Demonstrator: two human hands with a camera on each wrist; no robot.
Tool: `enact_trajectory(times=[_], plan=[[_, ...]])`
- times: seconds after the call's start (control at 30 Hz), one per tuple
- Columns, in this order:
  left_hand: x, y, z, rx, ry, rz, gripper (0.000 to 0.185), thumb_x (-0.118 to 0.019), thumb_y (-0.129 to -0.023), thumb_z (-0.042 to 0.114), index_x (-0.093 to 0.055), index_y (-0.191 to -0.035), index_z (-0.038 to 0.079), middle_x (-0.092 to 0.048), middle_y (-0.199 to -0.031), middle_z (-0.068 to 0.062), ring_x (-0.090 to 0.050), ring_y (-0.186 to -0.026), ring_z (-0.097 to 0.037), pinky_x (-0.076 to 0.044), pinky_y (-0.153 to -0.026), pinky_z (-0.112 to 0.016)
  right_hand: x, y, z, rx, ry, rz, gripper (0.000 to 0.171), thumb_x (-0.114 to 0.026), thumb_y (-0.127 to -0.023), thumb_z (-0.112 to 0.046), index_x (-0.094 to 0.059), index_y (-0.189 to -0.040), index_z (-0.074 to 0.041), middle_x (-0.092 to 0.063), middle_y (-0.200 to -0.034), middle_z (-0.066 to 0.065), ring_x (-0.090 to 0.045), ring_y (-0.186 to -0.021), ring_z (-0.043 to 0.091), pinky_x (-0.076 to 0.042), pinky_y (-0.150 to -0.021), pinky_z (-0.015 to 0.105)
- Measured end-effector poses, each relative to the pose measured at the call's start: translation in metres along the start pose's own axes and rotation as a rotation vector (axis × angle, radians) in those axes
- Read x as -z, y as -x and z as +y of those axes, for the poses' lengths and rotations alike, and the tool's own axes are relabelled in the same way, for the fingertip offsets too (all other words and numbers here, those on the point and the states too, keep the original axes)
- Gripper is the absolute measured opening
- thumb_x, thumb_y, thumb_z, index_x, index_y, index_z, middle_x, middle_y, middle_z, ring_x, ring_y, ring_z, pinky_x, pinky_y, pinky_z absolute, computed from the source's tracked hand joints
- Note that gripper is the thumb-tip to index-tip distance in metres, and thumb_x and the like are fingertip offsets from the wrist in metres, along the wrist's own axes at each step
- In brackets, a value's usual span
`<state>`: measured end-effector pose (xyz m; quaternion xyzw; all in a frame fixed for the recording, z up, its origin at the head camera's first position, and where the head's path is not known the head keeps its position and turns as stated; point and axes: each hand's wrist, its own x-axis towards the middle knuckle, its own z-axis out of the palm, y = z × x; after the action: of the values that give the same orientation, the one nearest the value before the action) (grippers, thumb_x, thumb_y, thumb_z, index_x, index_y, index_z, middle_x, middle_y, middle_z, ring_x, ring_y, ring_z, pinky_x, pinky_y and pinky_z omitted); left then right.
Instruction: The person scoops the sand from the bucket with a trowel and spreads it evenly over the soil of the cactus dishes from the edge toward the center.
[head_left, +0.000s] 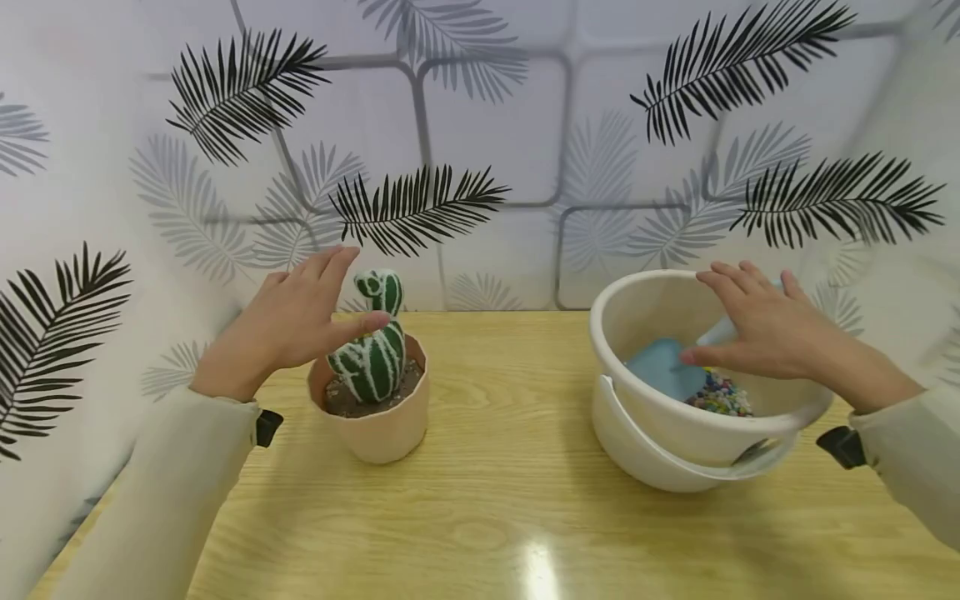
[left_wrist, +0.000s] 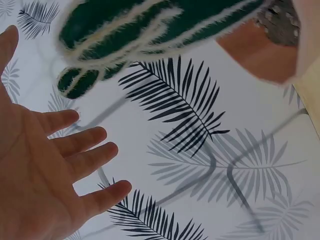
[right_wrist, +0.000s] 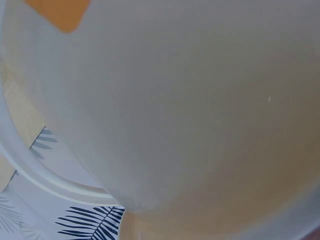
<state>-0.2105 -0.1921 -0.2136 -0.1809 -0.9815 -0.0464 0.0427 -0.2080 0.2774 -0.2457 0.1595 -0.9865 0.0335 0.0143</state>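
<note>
My left hand (head_left: 296,312) hovers beside a potted cactus (head_left: 378,358), green with fuzzy white ribs, in a peach-colored pot (head_left: 382,429). Its fingers are spread and grip nothing; the left wrist view also shows this palm (left_wrist: 40,170) apart from the cactus (left_wrist: 120,30). Over the white bucket (head_left: 645,450) is my right hand (head_left: 772,325), fingers extended and thumb apart. Below it, inside the bucket, a light blue shovel (head_left: 663,367) leans with its handle partly hidden by the hand. Small multicolored pebbles (head_left: 723,396) lie at the bottom. Bucket wall (right_wrist: 165,110) fills most of the right wrist view.
Both pot and bucket stand on a light wooden table (head_left: 495,467), with a stretch of tabletop between them. The bucket's white handle (head_left: 675,462) hangs down its near side. Behind rises a white backdrop (head_left: 495,125) printed with black and grey leaves.
</note>
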Motion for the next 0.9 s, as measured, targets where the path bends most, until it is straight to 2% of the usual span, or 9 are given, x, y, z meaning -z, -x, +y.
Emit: enact_trajectory(times=[0.33, 0.67, 0.9], plan=[[0.006, -0.01, 0.015, -0.074, 0.073, 0.145, 0.067, -0.051, -0.097, 0.044, -0.028, -0.147, 0.005, -0.035, -0.146, -0.021, -0.037, -0.131, -0.04, -0.03, -0.103, -0.063, -0.001, 0.003, 0.005, 0.008, 0.005, 0.012, 0.099, -0.072, -0.076, -0.055, -0.029, -0.145, 0.003, -0.022, -0.149, 0.031, -0.012, -0.137, 0.056, -0.001, -0.103, 0.075], [0.007, -0.019, 0.031, -0.125, 0.131, 0.18, 0.059, -0.045, -0.1, 0.04, -0.033, -0.145, 0.004, -0.037, -0.145, -0.021, -0.038, -0.132, -0.04, -0.031, -0.107, -0.058, -0.003, 0.004, 0.009, 0.022, 0.005, 0.031, 0.094, -0.074, -0.076, -0.05, -0.034, -0.142, 0.003, -0.027, -0.146, 0.032, -0.014, -0.135, 0.056, 0.0, -0.104, 0.075], [-0.001, -0.029, 0.04, -0.197, 0.167, 0.263, 0.051, -0.053, -0.098, 0.031, -0.041, -0.14, 0.004, -0.044, -0.138, -0.019, -0.043, -0.127, -0.037, -0.034, -0.105, -0.057, -0.006, 0.004, 0.012, 0.037, 0.008, 0.057, 0.086, -0.076, -0.077, -0.045, -0.04, -0.138, 0.002, -0.029, -0.144, 0.032, -0.017, -0.135, 0.056, -0.002, -0.104, 0.075]])
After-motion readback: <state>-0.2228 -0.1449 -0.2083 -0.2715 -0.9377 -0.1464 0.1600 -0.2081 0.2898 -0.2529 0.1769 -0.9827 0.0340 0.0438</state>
